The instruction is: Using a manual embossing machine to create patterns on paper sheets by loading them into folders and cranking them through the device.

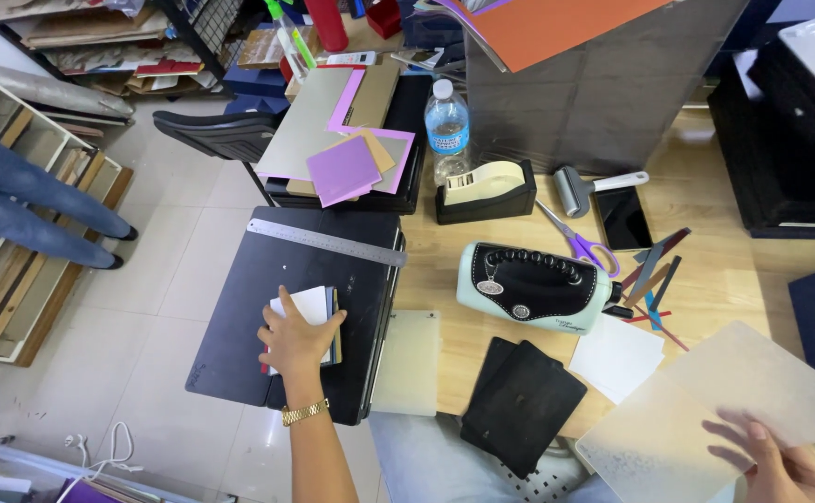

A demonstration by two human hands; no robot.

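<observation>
My left hand [294, 343] lies flat on a small stack of cards [312, 305] with a white one on top, resting on a black board [281, 307] at the left. A gold watch sits on that wrist. At the lower right my right hand [769, 461] grips the edge of a translucent plastic sheet [719, 410] held above the wooden table [724, 279]. A mint and black die-cutting machine [530, 286] stands between my two hands.
A steel ruler [325, 242] crosses the black board's far edge. Black plates [522, 401], a clear plate [409, 361], white paper [618, 356], purple scissors [575, 242], a tape dispenser [485, 190], a roller [594, 186], a phone [623, 218] and a water bottle [447, 121] surround the machine. Another person's legs [34, 200] are at the left.
</observation>
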